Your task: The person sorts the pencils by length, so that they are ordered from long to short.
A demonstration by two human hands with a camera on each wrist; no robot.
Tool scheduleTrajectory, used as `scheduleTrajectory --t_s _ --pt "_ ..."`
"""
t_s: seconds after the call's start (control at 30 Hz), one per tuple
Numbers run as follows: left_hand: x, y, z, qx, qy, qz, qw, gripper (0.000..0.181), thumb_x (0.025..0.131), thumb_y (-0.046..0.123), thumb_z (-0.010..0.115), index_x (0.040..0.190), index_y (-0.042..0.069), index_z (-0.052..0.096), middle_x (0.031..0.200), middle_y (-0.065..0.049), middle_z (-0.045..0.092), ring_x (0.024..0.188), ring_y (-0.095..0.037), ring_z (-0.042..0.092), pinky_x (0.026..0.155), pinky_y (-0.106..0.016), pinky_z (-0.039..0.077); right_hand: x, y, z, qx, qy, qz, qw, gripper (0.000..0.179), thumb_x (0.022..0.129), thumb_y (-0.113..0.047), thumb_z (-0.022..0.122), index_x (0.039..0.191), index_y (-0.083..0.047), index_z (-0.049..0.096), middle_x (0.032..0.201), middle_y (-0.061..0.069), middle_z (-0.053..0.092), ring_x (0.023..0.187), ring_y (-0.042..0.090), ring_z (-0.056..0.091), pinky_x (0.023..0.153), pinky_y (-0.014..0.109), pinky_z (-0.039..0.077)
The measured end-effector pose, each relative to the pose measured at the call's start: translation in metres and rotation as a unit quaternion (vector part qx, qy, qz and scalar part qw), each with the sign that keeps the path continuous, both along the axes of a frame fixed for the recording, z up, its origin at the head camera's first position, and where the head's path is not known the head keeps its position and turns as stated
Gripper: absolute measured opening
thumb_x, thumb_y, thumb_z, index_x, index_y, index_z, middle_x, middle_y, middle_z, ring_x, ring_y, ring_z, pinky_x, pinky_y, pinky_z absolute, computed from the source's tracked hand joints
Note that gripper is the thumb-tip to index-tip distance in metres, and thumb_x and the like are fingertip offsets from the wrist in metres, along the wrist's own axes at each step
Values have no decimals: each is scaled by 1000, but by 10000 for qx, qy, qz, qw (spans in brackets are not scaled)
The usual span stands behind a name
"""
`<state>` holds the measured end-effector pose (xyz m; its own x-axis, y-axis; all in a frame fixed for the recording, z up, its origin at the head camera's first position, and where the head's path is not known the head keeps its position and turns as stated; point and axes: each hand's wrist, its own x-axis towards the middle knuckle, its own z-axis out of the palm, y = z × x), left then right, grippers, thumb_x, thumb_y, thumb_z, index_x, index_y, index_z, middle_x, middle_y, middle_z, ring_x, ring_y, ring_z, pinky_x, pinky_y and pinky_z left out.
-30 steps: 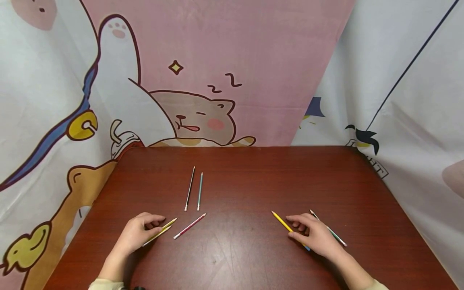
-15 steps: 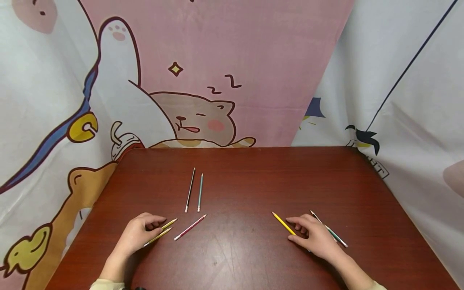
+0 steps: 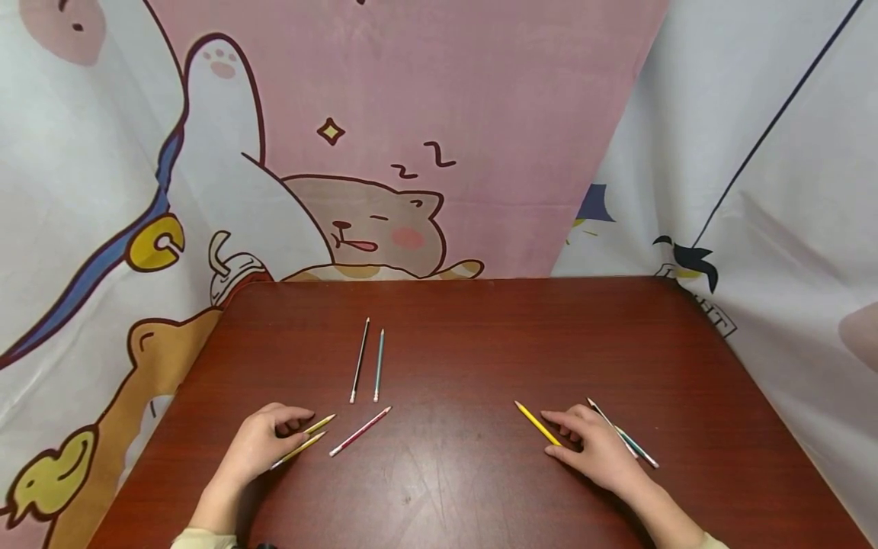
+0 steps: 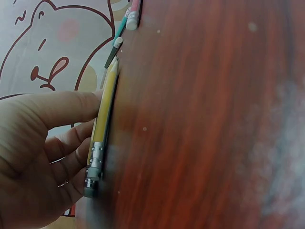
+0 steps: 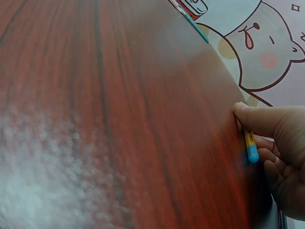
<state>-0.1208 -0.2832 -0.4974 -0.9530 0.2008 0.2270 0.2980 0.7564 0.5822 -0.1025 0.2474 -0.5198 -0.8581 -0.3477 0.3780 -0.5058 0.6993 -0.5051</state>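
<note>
My left hand [image 3: 257, 444] holds two yellow pencils at the left, thumb on the near side and fingers beyond. The far yellow pencil [image 3: 321, 423] shows only its pointed part past the fingers; the near yellow pencil [image 3: 302, 447] runs below the thumb. Their eraser ends lie side by side in the left wrist view. On the right, my right hand [image 3: 598, 450] pinches a brighter yellow pencil [image 3: 535, 421], its tip pointing away to the left. That pencil's blue end [image 5: 252, 153] appears below the thumb in the right wrist view, but the hand hides it from the head camera.
A dark-tipped pencil [image 3: 605, 415] and a green pencil [image 3: 639, 448] lie close together right of my right hand. Near the left hand rests a red pencil [image 3: 360, 431]; a black pencil [image 3: 360, 358] and a teal pencil [image 3: 379, 366] lie behind it. A printed cloth [image 3: 514, 137] hangs beyond the table.
Beneath the right hand, the bright yellow pencil's blue end has slipped out of the head view. The dark-tipped pencil's end now shows beside the green one. The left hand keeps its place.
</note>
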Motion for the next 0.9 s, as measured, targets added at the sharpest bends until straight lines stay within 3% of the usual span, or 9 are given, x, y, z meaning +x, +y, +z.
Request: scheduleTrajectory --t_s 0.9 --pt "-2 3 2 -147 -190 219 9995 28 71 -2 84 94 11 79 75 12 60 65 0 53 59 -25 46 2 -3 -3 -6 250 -370 9990 43 69 1 87 109 -13 76 84 -12 57 70 -2 49 59 22 46"
